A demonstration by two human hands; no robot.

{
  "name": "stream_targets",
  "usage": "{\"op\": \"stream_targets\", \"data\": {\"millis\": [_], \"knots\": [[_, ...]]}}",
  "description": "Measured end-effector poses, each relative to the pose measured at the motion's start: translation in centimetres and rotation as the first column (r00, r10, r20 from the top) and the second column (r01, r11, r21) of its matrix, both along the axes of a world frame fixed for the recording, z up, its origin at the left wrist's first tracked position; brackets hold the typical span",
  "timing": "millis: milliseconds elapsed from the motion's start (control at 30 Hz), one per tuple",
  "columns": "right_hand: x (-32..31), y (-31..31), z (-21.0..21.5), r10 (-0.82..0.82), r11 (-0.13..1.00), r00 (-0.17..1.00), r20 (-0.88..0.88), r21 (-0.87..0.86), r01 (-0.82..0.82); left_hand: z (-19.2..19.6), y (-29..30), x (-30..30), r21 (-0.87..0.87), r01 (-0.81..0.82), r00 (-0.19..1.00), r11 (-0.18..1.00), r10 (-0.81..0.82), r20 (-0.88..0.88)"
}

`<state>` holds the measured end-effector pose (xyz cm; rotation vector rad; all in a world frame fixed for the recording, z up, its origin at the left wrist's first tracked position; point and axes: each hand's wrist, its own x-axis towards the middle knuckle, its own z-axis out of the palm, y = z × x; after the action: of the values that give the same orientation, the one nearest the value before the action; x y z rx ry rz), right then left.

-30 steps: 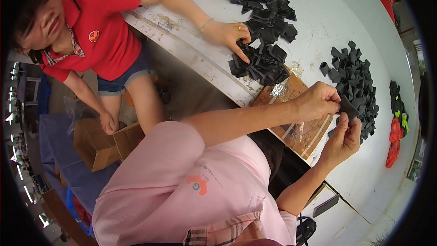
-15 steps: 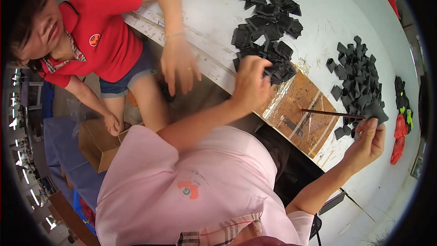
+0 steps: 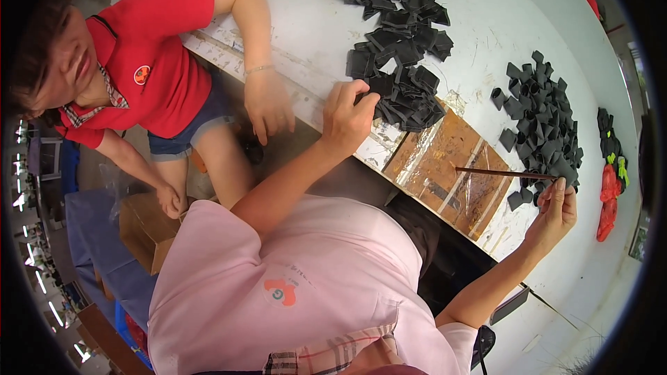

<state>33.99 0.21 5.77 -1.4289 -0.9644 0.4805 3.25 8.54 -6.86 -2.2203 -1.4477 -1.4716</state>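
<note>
My left hand is beside the near end of a pile of flat black pieces. Its fingers are curled together; something dark shows between thumb and fingertip, too small to make out. My right hand pinches a black piece between thumb and fingers, at the near edge of a second pile of black folded, tube-like pieces. A thin brown stick runs from over a brown board to that piece at my right fingertips. Whether the fingers also grip the stick is hidden.
A person in a red shirt sits at the left, one forearm by the edge of the white table. A cardboard box stands near that person's knees. Red and black bundles lie at the far right.
My left hand has moved left, away from the board. My right hand stays at the stick's end, its black piece now lower against the pile. The other person's hand has shifted slightly.
</note>
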Motion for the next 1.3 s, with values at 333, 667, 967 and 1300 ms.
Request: {"op": "stream_targets", "data": {"millis": [333,667,967,1300], "knots": [[3.5,-2.1,-5.5,-0.334,0.907,0.934,0.125,-0.228,0.355,4.2,-3.4,2.0,0.209,0.290,0.951,0.934,-0.306,0.050],[-11.1,-3.0,-4.1,0.188,0.890,0.673,-0.716,-0.166,-0.425,3.8,-6.6,5.0,0.037,0.692,0.718,0.720,-0.693,0.061],[-9.2,-4.4,-5.2,0.274,0.862,0.609,-0.744,-0.092,-0.499,7.3,-5.7,5.6,-0.239,0.960,0.267,-0.144,0.218,0.939],[-8.7,-4.9,-5.6,0.319,0.809,0.599,-0.735,-0.118,-0.576,6.9,-5.6,5.7,-0.321,0.928,0.341,-0.192,0.082,0.937]]}}
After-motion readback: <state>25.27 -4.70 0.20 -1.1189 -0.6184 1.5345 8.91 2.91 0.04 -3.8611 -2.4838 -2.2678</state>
